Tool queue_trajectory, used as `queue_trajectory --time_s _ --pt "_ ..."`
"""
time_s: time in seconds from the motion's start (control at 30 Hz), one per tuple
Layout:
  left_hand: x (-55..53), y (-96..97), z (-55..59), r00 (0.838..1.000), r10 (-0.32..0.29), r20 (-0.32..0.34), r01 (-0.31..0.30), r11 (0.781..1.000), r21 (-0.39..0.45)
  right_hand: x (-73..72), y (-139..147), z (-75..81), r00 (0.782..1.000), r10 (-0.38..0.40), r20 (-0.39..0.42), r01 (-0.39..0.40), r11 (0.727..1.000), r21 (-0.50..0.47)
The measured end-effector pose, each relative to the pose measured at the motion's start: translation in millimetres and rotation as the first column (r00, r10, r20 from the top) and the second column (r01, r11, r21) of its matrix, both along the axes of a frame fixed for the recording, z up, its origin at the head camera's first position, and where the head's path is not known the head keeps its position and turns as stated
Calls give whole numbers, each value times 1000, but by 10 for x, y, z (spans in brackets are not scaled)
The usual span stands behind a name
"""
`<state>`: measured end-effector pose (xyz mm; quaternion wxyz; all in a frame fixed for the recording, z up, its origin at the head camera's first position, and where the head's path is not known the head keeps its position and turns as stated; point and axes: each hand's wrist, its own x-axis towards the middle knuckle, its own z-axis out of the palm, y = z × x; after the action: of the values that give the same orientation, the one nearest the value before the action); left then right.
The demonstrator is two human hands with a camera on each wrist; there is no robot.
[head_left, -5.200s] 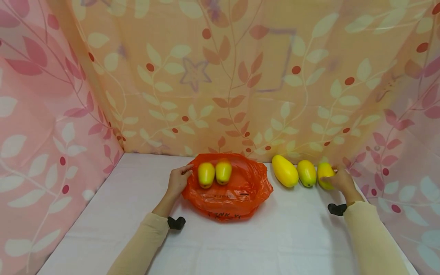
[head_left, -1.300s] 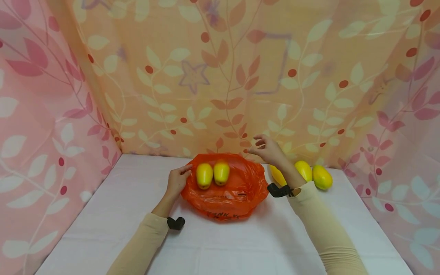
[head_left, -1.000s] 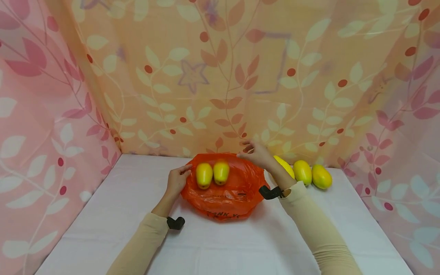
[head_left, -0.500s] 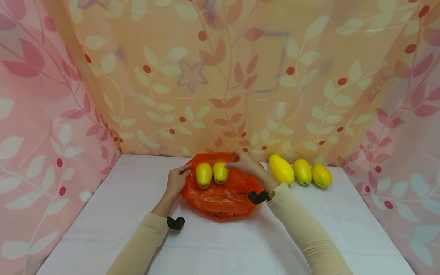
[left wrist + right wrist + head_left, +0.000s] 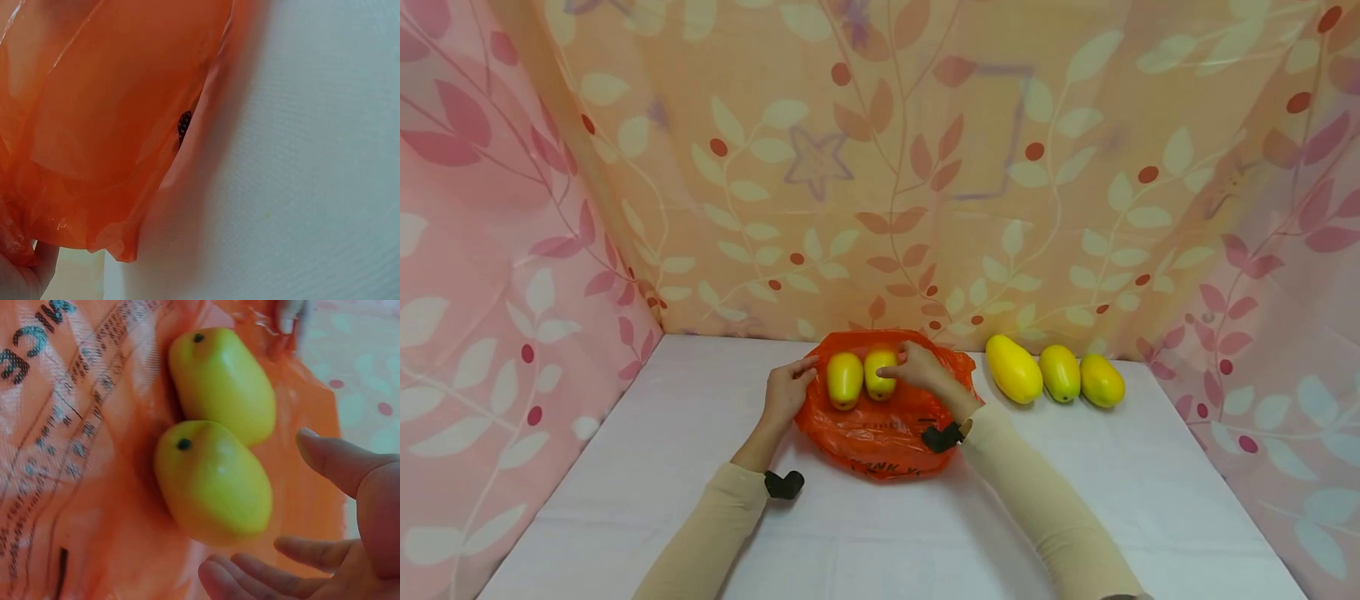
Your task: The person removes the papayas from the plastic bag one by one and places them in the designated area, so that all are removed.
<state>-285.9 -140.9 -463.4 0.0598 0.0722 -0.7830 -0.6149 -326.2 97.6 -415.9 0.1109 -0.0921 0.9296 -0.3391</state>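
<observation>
My left hand point(image 5: 786, 392) grips the left edge of an orange-red plastic bag point(image 5: 887, 446) spread on the table. In the left wrist view the bag point(image 5: 112, 112) fills the upper left, and part of the hand point(image 5: 28, 275) shows below it. Two yellow-green mangoes point(image 5: 845, 382) lie side by side in the bag. Over the right one of them point(image 5: 875, 390) reaches my right hand point(image 5: 921, 368), hiding part of it in the head view. In the right wrist view the hand point(image 5: 369, 550) has thumb and fingers spread beside the nearer mango point(image 5: 212, 487), holding nothing.
Right of the bag three more mangoes stand in a row along the back: a large yellow one point(image 5: 1013, 371), a smaller greenish one point(image 5: 1060, 375) and a third point(image 5: 1102, 382). A white cloth point(image 5: 880, 550) covers the table; leaf-patterned curtains point(image 5: 737, 208) enclose its back and sides.
My right hand has let go of the rightmost mango, moved left across the row, and come down over the right mango in the bag. The left hand has stayed at the bag's edge.
</observation>
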Motion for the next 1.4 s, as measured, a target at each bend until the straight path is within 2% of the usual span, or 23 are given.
queue_trajectory --time_s 0.3,0.53,0.73,1.13,1.4 --pt "3 1 5 1000 -5 7 5 1000 -8 -50 -155 -188 994 -113 9 113 994 -10" --pt "3 12 -11 1000 1 6 -1 1000 -15 -64 -211 -308 980 -188 71 195 976 -97" --pt "-13 15 -10 1000 2 -4 -2 1000 -25 -81 -227 -312 970 -222 102 236 959 -155" --pt "-15 29 6 1000 0 7 0 1000 -26 -117 -242 -295 971 -222 86 233 960 -156" --pt "-17 7 4 1000 -3 -8 3 999 -36 -94 -226 -180 982 -164 91 175 976 -128"
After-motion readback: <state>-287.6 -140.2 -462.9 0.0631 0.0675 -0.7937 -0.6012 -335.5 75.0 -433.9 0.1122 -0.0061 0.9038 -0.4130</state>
